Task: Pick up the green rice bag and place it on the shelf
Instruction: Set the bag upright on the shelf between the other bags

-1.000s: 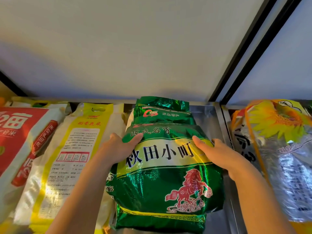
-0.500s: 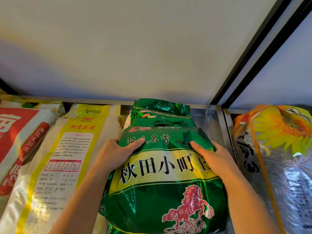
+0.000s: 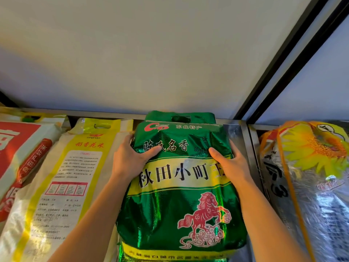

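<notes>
The green rice bag (image 3: 179, 201), shiny with a yellow band, black characters and a red horse, lies on the metal shelf (image 3: 236, 133) on top of another green bag (image 3: 181, 117) whose top edge shows behind it. My left hand (image 3: 130, 159) grips its upper left side, thumb on the front. My right hand (image 3: 232, 163) grips its upper right side the same way. The fingers of both hands are hidden behind the bag.
A yellow-and-white rice bag (image 3: 62, 186) lies directly left, a red-and-white bag (image 3: 17, 157) further left. A sunflower-printed bag (image 3: 309, 186) sits right, past a metal divider (image 3: 251, 148). A white wall rises behind, with black frame bars (image 3: 283, 59) at the upper right.
Both hands have pushed the green bag further back on the shelf, so it now covers most of the green bag beneath. The view has moved closer.
</notes>
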`<action>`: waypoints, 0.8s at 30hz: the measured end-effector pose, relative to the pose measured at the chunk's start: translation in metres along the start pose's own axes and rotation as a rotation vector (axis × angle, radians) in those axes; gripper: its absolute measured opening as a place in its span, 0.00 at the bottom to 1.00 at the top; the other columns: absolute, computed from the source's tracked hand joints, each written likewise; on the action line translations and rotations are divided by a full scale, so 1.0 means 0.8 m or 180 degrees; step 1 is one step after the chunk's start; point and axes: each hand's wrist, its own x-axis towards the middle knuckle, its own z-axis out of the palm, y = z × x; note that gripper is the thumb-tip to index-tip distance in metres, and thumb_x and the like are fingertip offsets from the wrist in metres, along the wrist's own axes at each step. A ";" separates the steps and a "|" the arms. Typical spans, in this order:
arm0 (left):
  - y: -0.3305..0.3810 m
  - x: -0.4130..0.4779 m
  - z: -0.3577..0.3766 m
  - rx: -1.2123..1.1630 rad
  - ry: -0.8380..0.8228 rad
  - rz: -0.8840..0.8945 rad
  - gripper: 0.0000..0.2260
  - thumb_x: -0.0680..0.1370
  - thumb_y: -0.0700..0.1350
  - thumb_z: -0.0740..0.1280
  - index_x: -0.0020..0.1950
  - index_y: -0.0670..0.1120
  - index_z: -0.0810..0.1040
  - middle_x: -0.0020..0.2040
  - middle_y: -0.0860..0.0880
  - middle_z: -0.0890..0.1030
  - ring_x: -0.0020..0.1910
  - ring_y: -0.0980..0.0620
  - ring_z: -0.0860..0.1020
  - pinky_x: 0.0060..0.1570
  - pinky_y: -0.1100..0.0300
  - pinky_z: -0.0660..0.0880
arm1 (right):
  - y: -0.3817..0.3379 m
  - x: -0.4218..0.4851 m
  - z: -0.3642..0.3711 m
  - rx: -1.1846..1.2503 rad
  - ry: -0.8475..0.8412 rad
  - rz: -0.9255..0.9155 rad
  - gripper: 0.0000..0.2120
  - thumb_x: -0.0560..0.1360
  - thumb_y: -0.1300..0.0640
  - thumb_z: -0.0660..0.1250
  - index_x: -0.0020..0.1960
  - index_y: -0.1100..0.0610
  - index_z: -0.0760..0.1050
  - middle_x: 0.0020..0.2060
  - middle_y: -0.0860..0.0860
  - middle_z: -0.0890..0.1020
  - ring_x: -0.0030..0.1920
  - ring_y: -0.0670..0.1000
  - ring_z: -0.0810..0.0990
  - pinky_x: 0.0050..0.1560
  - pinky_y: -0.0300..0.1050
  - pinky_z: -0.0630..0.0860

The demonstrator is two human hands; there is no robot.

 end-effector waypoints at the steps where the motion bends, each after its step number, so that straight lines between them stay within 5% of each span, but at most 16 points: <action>1: 0.003 0.003 0.002 0.0033 0.0068 0.0039 0.43 0.60 0.65 0.78 0.70 0.50 0.71 0.52 0.55 0.79 0.50 0.52 0.80 0.51 0.54 0.79 | -0.001 0.005 0.001 0.0035 -0.0015 -0.0003 0.40 0.67 0.45 0.76 0.75 0.47 0.64 0.63 0.49 0.79 0.53 0.47 0.77 0.55 0.41 0.70; 8: 0.005 0.014 0.008 0.0122 0.0153 0.0105 0.43 0.62 0.67 0.77 0.71 0.48 0.71 0.54 0.51 0.79 0.51 0.52 0.78 0.52 0.54 0.78 | -0.004 0.014 0.006 -0.0179 -0.0107 -0.0120 0.38 0.70 0.42 0.73 0.75 0.46 0.62 0.66 0.50 0.77 0.51 0.47 0.74 0.53 0.42 0.69; 13: -0.023 0.004 -0.008 -0.0107 -0.0690 -0.0296 0.38 0.64 0.68 0.75 0.68 0.51 0.69 0.59 0.49 0.81 0.51 0.48 0.83 0.53 0.50 0.80 | -0.003 -0.016 -0.010 -0.0205 -0.0700 0.0186 0.33 0.72 0.39 0.67 0.74 0.45 0.61 0.66 0.51 0.75 0.54 0.51 0.76 0.52 0.44 0.68; 16: -0.058 -0.025 -0.023 -0.0523 -0.1095 -0.0600 0.29 0.69 0.64 0.74 0.62 0.49 0.74 0.55 0.49 0.83 0.48 0.53 0.83 0.49 0.60 0.80 | 0.017 -0.051 -0.028 -0.0199 -0.0959 0.0240 0.25 0.79 0.43 0.60 0.73 0.47 0.62 0.62 0.45 0.71 0.64 0.50 0.70 0.58 0.42 0.62; 19: -0.081 -0.061 -0.036 -0.1165 -0.1338 -0.1014 0.40 0.57 0.67 0.77 0.63 0.46 0.78 0.57 0.45 0.84 0.55 0.44 0.83 0.62 0.44 0.75 | 0.064 -0.081 -0.043 0.0602 -0.1234 0.0942 0.34 0.69 0.32 0.67 0.70 0.47 0.72 0.65 0.46 0.77 0.67 0.50 0.73 0.72 0.51 0.59; 21: -0.086 -0.083 -0.044 -0.1678 -0.1586 -0.0995 0.29 0.66 0.61 0.75 0.60 0.45 0.82 0.55 0.42 0.86 0.54 0.42 0.84 0.62 0.43 0.74 | 0.089 -0.097 -0.052 0.1260 -0.1232 0.1160 0.37 0.62 0.30 0.72 0.66 0.47 0.76 0.64 0.50 0.80 0.66 0.54 0.76 0.72 0.59 0.62; 24: -0.096 -0.133 -0.053 -0.1952 -0.1620 -0.0916 0.23 0.70 0.57 0.71 0.58 0.43 0.82 0.53 0.41 0.86 0.52 0.42 0.85 0.55 0.47 0.75 | 0.118 -0.132 -0.062 0.1701 -0.1323 0.1226 0.40 0.65 0.35 0.72 0.73 0.49 0.67 0.68 0.50 0.76 0.70 0.52 0.70 0.75 0.58 0.56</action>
